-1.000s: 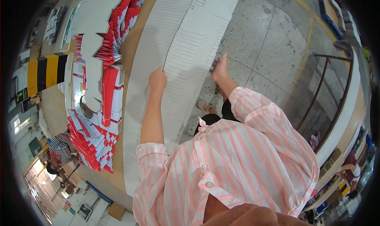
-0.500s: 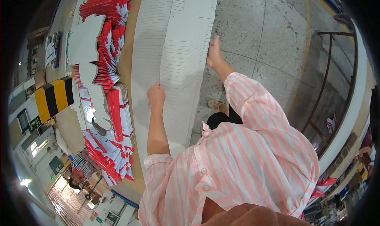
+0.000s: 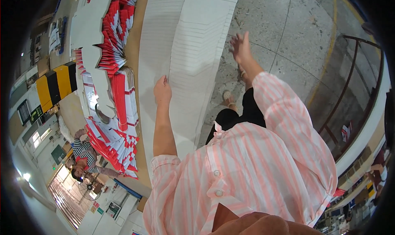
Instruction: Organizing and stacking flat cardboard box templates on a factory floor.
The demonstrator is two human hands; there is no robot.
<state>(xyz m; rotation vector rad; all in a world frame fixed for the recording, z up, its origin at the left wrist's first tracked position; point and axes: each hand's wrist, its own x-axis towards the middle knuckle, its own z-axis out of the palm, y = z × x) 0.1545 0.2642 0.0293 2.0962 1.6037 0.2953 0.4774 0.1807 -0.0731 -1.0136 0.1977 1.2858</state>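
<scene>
Long rows of overlapping pale grey-white sheets (image 3: 197, 66), apparently paper or card, stretch away in front of me, their edges making stepped lines. Over the seam between the left and right rows is my left hand (image 3: 163, 91), its fingers curled closed. Whatever those fingers pinch, if anything, is too small to make out. My right hand (image 3: 242, 50) is off the right edge of the sheets, above the floor, with fingers spread and nothing in it.
Left of the sheets lie fanned stacks of red-and-white folded card pieces (image 3: 111, 142), with a cut-out white board (image 3: 88, 41) over part of them. A yellow-black striped barrier (image 3: 55, 82) stands farther left. A person in stripes (image 3: 84, 157) is at lower left. A dark metal frame (image 3: 349, 82) stands right.
My right hand has left the right edge of the sheets, moving outward to the right, and its fingers have spread. My left hand stays near the seam. The view has shifted slightly.
</scene>
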